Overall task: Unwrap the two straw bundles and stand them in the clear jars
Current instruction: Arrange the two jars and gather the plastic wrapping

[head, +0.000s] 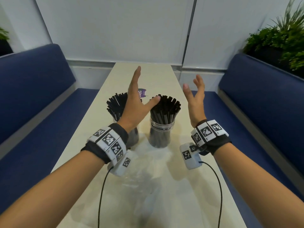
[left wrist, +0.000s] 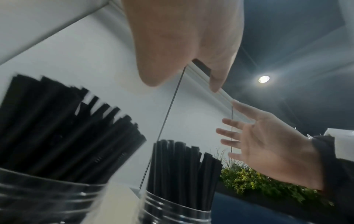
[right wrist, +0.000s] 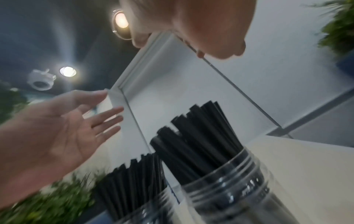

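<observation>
Head view high, facing down the table [head: 164, 186]; wrist views low, upward, close, sharing both straw-filled jars [left wrist: 172, 212].

left jar [head: 133, 137] mostly behind left wrist

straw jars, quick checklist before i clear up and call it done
1. Left jar holds black straws standing: ok.
2. Right jar holds black straws standing: ok.
3. Both jars upright on the table: ok.
4. Left hand holds nothing, fingers straight: ok.
5. Right hand holds nothing, fingers relaxed: ok.
6. Clear wrap off the table: not ok, it lies in front of the jars.
</observation>
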Tool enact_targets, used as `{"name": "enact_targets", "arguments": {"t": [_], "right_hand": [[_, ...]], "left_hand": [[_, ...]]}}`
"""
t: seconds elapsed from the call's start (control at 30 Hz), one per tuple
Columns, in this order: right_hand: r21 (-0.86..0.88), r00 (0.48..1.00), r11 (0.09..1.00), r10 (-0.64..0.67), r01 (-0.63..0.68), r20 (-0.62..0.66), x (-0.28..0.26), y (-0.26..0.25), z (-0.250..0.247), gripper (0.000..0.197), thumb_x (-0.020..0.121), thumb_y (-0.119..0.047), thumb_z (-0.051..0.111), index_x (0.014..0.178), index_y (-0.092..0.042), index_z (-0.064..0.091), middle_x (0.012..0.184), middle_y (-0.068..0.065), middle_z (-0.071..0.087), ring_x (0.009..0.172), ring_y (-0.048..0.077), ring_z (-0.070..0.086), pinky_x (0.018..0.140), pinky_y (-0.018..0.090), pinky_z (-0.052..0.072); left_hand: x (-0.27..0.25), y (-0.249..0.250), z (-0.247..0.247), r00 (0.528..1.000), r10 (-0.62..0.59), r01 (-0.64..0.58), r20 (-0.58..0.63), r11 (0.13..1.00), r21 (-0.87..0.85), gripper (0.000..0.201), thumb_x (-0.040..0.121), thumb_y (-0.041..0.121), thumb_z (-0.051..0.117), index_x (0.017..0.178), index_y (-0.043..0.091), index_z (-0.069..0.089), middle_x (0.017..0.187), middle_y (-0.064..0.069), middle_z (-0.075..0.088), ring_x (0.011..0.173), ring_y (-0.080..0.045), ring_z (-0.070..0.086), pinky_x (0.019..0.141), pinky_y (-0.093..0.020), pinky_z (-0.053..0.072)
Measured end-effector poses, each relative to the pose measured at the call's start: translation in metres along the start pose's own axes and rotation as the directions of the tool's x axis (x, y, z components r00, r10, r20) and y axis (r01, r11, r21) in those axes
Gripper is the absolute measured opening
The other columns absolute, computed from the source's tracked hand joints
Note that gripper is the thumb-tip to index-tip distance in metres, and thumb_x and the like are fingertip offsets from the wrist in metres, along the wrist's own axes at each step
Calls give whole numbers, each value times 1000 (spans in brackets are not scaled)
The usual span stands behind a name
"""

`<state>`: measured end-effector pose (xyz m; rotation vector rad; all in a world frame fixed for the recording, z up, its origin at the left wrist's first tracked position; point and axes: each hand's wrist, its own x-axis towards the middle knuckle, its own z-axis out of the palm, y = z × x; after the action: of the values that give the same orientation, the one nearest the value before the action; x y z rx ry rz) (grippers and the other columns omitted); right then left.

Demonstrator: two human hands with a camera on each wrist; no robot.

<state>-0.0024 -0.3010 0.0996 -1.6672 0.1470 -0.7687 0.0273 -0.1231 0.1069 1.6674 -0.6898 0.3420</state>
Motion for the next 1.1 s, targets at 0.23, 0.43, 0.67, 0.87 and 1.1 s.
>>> {"name": "enact_targets", "arguments": {"t": [0.23,0.43,0.67,0.87,1.1], "right_hand": [[-231,761,892,-168,388,627,-83,-16,23,50,75,-52,56,111,-18,53,99,-13,50,97,10,48,85,21,41],[-565,270,677,499,471,824,-140,5,64,104,61,-62,70,136,-54,-1,146,-1,20,135,24,19,108,54,31],[-652,306,465,620,599,723,-170,41,119,93,67,-28,78,140,-33,22,137,18,33,125,39,35,97,54,42],[-664,659,709,385,237,646,-136,24,127,33,89,-2,46,121,-2,53,128,21,56,120,35,50,98,36,39],[-67,929,989,143,-128,341,-119,-36,140,20,78,10,50,89,-6,58,81,4,59,76,16,53,69,25,47]], "left_hand": [[-73,-2,-81,964,13,-75,264,971,226,14,84,23,56,88,36,59,85,21,66,80,-2,61,72,-14,48],[-101,-24,-146,676,-642,172,362,615,769,31,83,53,56,108,35,60,104,9,63,84,-7,58,73,-17,46],[-135,-50,-140,324,-835,200,444,519,831,110,65,45,80,145,44,4,139,-2,34,85,-26,63,73,-26,55],[-133,-67,-133,646,-705,370,292,624,689,59,88,21,61,141,23,37,136,-13,43,110,-29,55,87,-32,50],[-119,-27,-119,642,-730,754,234,549,-360,52,95,51,31,119,10,52,125,-5,57,118,-20,53,97,-34,47]]}}
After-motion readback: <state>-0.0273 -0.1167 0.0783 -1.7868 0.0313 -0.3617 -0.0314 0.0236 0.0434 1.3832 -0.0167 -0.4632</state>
